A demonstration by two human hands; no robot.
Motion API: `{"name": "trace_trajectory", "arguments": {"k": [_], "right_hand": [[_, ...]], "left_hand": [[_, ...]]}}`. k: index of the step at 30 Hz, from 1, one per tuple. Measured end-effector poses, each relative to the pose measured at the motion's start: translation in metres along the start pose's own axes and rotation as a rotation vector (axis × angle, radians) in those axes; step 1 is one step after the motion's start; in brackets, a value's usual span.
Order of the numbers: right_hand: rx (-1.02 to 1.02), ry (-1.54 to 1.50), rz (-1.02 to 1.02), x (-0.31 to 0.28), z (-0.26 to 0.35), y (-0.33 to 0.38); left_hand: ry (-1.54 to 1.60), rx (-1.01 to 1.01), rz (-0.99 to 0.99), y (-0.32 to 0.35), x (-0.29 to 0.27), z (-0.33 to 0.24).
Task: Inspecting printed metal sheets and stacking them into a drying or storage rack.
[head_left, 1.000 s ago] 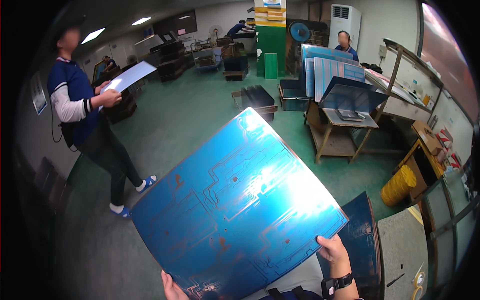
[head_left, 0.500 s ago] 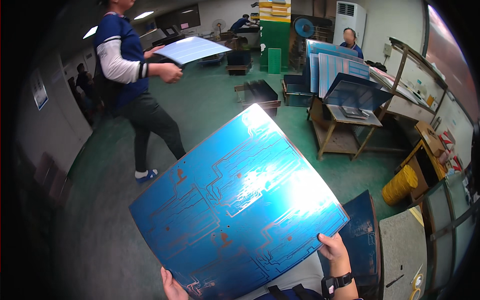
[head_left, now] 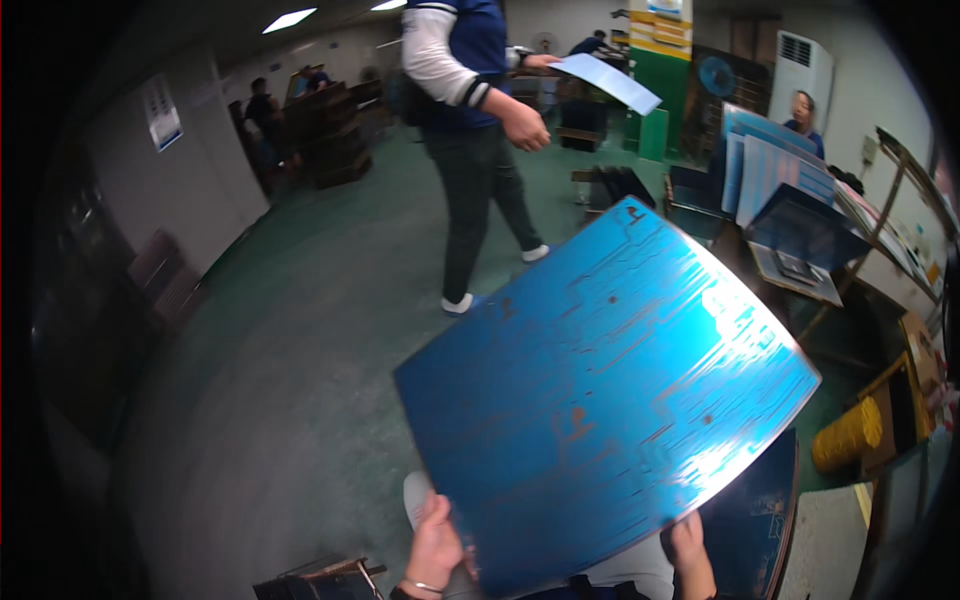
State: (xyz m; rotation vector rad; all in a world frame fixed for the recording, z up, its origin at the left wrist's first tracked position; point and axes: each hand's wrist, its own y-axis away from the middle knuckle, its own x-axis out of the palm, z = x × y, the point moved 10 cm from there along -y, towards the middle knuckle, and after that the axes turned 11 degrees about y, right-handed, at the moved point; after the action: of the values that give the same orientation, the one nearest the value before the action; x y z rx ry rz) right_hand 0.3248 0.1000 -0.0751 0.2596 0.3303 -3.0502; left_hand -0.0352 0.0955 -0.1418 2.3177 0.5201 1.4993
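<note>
A large blue circuit board panel [head_left: 600, 400] with copper-coloured traces is tilted in front of me, with bright glare on its right side. My left hand [head_left: 435, 545] grips its lower left edge, the thumb along the rim. My right hand [head_left: 688, 545] is closed on the lower right edge, its fingers partly hidden by the panel. Just beyond that hand another dark blue panel [head_left: 765, 510] leans at a slant, partly covered by the one I hold.
A person [head_left: 465, 120] walks ahead with a pale panel [head_left: 605, 82]. Upright panels [head_left: 785, 180] crowd a work table at right, with another person behind. A yellow cylinder [head_left: 847, 436] stands right; a dark rack [head_left: 320, 582] sits low at left. Stacked crates [head_left: 330, 140] stand farther back.
My view has turned left, so the room sits farther right. The panel in my hands shows more to the right. The walking person has one hand off the pale panel that both held before.
</note>
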Motion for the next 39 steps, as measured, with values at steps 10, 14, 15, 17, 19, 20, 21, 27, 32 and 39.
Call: {"name": "trace_trajectory", "arguments": {"k": [10, 14, 15, 17, 19, 20, 21, 27, 32, 39], "right_hand": [[0.206, 0.247, -0.611, -0.05, 0.101, -0.02], [0.016, 0.198, -0.567, -0.109, 0.086, -0.036], [-0.035, 0.159, -0.566, -0.113, 0.094, -0.039], [-0.072, 0.143, -0.524, -0.114, 0.122, -0.058], [-0.051, 0.187, -0.528, -0.111, 0.137, -0.071], [-0.041, 0.21, -0.529, -0.105, 0.141, -0.082], [-0.032, 0.205, -0.509, -0.091, 0.145, -0.095], [-0.058, 0.38, -0.343, -0.008, 0.134, -0.171], [0.002, 0.624, -0.312, 0.05, 0.061, -0.217], [0.192, 1.179, -0.126, 0.1, -0.022, -0.241]], "left_hand": [[0.252, -0.363, 0.25, 0.027, 0.09, 0.123], [-0.462, -0.48, 0.45, -0.006, 0.043, 0.13], [-0.617, -0.384, 0.484, -0.029, 0.026, 0.12], [-1.194, 0.32, 0.469, -0.052, 0.032, 0.051], [-1.916, 0.579, 0.194, -0.066, 0.022, 0.003], [-1.924, 0.887, 0.081, -0.054, 0.032, -0.024], [-1.864, 1.057, 0.054, -0.058, 0.007, -0.039], [-1.85, 0.831, 0.001, -0.067, 0.018, -0.044], [-1.546, 0.901, 0.031, -0.062, 0.018, -0.061], [-1.352, 0.942, 0.036, -0.058, 0.01, -0.077]]}}
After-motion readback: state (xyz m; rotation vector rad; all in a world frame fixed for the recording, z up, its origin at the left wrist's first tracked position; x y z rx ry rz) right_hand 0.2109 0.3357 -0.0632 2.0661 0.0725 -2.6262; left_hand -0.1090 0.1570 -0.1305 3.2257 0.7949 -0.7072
